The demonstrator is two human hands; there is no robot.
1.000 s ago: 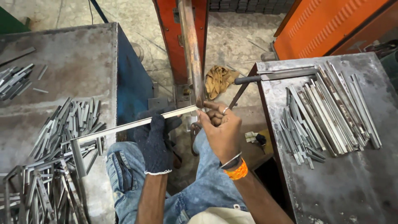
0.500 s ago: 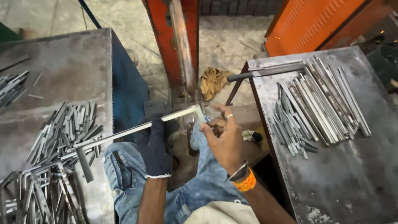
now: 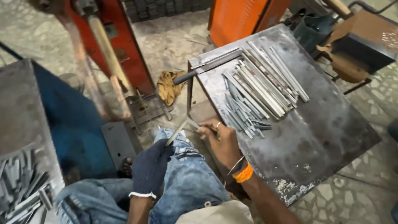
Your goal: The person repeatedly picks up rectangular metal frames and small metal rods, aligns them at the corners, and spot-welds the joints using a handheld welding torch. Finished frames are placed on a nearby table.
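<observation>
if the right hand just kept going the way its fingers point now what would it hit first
The right hand points up and left, pinching a short metal piece. Going straight on, it would probably first meet the thin metal strip held by the gloved left hand, then the red machine's base. Depth is hard to judge.

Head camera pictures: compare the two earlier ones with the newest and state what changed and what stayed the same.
The long metal strip has come away from the red machine and off the left table; it now points up over the knees, toward the right table. The gloved left hand still grips it. The bare right hand now pinches a short metal piece at its tip. The strip pile stayed.
</observation>
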